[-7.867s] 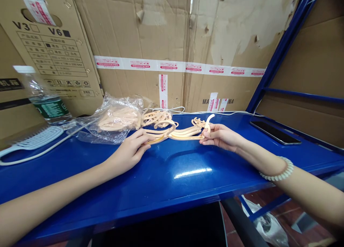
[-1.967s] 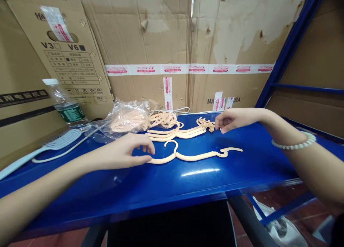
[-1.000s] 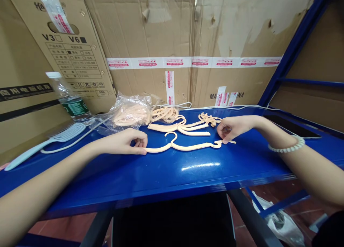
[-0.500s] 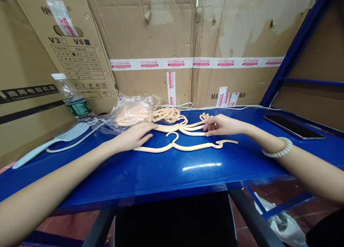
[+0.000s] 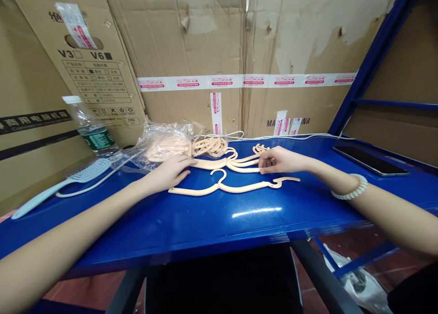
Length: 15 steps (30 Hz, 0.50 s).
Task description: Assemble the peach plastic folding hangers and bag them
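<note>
Several beige folding clothes hangers (image 5: 210, 165) lie one over another toward the back of the blue table. My left hand (image 5: 171, 172) is at their left end, fingers curled over it and the thumb on the near side; the palm hides that end. At the right arms of these hangers, my right hand (image 5: 284, 161) has its thumb and fingertips closed round an arm's end. Nearer to me, apart from both hands, a single beige clothes hanger (image 5: 242, 187) lies flat, its hook pointing away and a small end piece jutting out on the right.
Behind my left hand is a clear plastic bag (image 5: 167, 143) of beige parts, with a pile of hooks (image 5: 210, 146) beside it. A hairbrush (image 5: 65, 184) and a water bottle (image 5: 94, 131) are at left, a phone (image 5: 371, 160) at right. Cardboard (image 5: 191, 49) walls the back.
The view has shifted slightly. My left hand has drawn back a little, baring the near hanger's left tip. My right hand keeps its hold on the rear hangers.
</note>
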Motion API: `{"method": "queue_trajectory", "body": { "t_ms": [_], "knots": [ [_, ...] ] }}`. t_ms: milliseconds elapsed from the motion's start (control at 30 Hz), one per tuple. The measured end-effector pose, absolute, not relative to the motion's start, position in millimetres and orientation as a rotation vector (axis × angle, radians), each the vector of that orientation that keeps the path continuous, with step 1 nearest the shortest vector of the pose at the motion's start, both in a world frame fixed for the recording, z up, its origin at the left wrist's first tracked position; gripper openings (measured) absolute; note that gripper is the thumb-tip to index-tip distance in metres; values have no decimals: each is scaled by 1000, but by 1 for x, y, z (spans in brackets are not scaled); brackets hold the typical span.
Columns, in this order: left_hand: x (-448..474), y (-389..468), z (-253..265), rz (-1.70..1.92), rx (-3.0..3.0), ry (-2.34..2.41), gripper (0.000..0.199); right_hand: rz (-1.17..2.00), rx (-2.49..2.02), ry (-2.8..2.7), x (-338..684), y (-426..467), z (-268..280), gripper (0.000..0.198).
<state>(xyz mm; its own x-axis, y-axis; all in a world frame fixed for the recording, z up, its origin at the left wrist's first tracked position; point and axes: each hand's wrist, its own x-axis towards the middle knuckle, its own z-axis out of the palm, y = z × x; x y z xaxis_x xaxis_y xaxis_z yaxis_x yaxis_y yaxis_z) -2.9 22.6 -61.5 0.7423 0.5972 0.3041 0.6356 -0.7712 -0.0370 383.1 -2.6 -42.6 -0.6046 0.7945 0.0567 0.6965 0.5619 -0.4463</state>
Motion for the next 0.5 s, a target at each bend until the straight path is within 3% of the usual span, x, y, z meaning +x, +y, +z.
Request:
{"method": "queue_trajectory", "body": {
  "t_ms": [500],
  "knots": [
    [3, 20, -63, -476, -2859, -962, 31, 413, -1206, -2431, 386, -3, -45, 30]
  ]
}}
